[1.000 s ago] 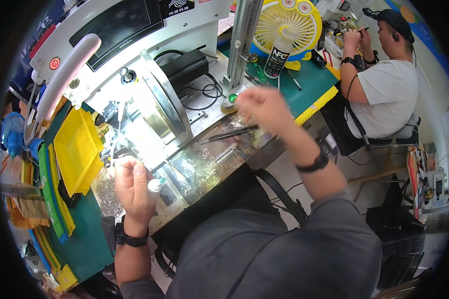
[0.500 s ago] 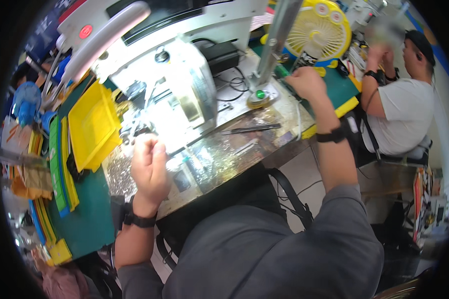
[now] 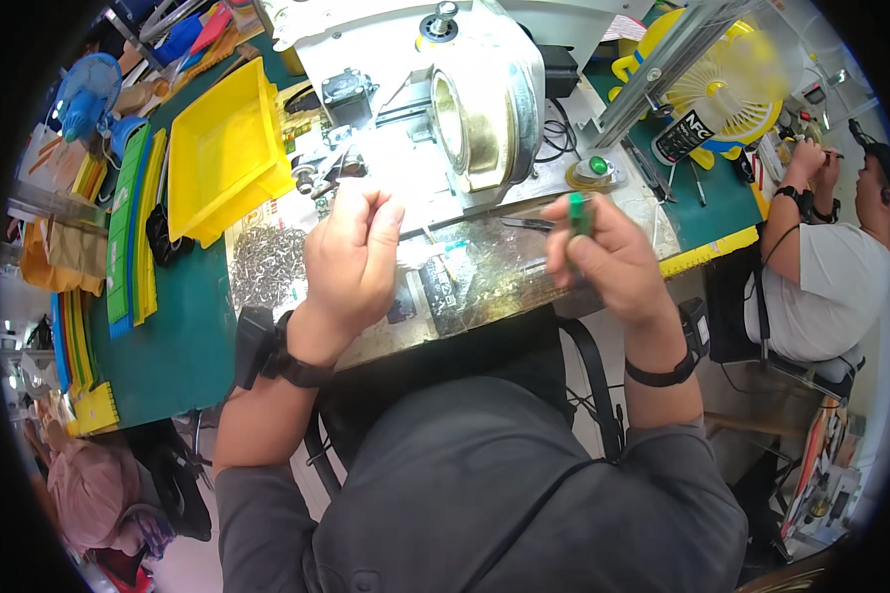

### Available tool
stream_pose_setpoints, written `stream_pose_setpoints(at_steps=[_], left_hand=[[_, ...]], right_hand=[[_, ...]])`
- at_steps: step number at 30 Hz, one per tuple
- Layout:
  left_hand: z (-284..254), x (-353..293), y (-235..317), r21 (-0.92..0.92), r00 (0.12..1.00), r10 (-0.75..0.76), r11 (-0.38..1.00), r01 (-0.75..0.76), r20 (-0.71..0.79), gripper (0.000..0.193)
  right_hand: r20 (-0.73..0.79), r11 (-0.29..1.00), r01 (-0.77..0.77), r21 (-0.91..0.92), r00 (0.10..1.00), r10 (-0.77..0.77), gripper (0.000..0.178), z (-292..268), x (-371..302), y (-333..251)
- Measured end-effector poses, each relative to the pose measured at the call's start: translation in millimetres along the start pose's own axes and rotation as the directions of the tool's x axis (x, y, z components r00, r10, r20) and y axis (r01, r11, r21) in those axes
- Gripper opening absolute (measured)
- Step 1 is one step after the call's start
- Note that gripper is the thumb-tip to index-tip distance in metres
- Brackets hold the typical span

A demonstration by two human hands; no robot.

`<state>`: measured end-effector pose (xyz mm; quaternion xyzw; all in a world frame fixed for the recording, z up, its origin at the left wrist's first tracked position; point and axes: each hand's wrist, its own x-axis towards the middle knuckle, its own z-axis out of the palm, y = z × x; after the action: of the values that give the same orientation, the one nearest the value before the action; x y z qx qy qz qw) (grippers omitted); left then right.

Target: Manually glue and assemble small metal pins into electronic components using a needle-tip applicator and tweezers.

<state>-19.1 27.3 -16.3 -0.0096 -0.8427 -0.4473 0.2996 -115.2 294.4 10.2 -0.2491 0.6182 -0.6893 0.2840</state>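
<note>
My right hand (image 3: 618, 262) is raised over the bench's front right, its fingers closed round a slim green-handled tool (image 3: 578, 215). The tool's working end is blurred, so its kind is unclear. My left hand (image 3: 351, 262) is closed in a pinch in front of a small metal fixture (image 3: 316, 176); whatever lies in its fingertips is hidden. Beside that hand, a heap of small shiny metal pieces (image 3: 267, 265) lies on the worn bench top. Behind both hands stands a white machine with a large round wheel housing (image 3: 485, 109). Dark tweezers (image 3: 526, 223) lie between the hands.
A yellow bin (image 3: 218, 163) stands left of the machine, with green and yellow strips (image 3: 133, 227) beyond it. To the right are a green button (image 3: 598, 166), a metal post (image 3: 653, 74), a bottle (image 3: 680, 136) and a yellow fan (image 3: 752, 99). A co-worker (image 3: 821, 257) sits at the right.
My right hand has come back from the far right of the bench toward me, now with the green-handled tool. My left hand stays closed near the fixture. The view has shifted.
</note>
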Motion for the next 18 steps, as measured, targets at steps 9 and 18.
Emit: stream_pose_setpoints(at_steps=[9,18], left_hand=[[2.9,2.9,-1.8,0.064,0.999,-0.014,0.998,0.016,-0.045,0.008],[3.1,8.5,3.4,-0.596,0.952,-0.225,0.742,0.307,0.209,0.012]], right_hand=[[0.196,0.696,0.289,-0.657,0.957,-0.213,0.041,41.9,21.5,2.5],[0.21,0.63,0.418,-0.654,0.901,-0.38,0.042,47.7,29.0,-39.8]])
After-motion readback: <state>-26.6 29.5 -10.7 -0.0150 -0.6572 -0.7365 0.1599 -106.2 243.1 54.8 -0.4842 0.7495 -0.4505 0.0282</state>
